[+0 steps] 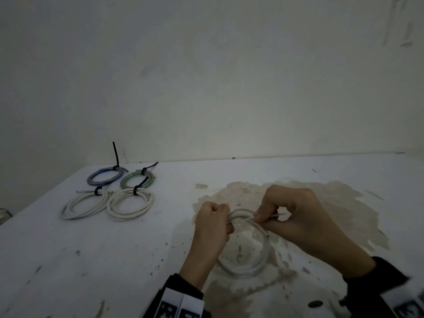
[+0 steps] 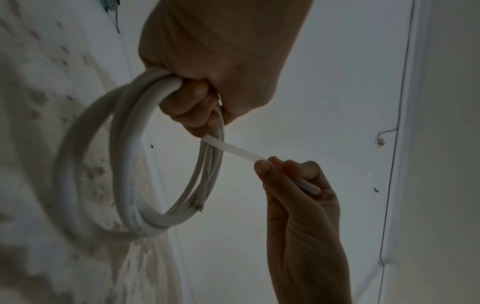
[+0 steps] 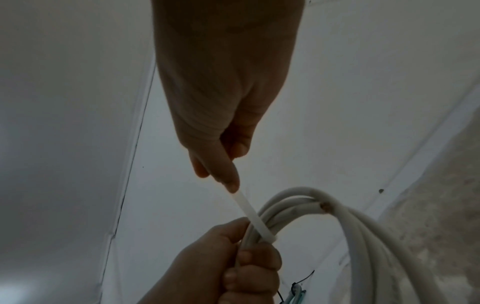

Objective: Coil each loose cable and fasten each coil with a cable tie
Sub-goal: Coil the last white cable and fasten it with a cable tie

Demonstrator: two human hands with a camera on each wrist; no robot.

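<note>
A white cable coil [image 1: 243,270] stands tilted on the table [image 1: 114,249], in front of me. My left hand [image 1: 218,212] grips the top left of the coil [image 2: 130,164], fingers curled round the bundled turns. A white cable tie [image 2: 233,149] loops round the turns [image 3: 363,236] just beside those fingers. My right hand [image 1: 260,216] pinches the tie's free tail [image 3: 246,209] between thumb and forefinger and holds it taut, away from the coil. One cut cable end [image 2: 199,208] with bare copper sticks out of the coil.
Back left on the table lie a blue coil [image 1: 104,177], a green coil [image 1: 137,179] and two white coils [image 1: 86,204] [image 1: 129,204], each with a black tie. A worn brownish patch [image 1: 332,203] spreads under my hands. A wall rises behind the table.
</note>
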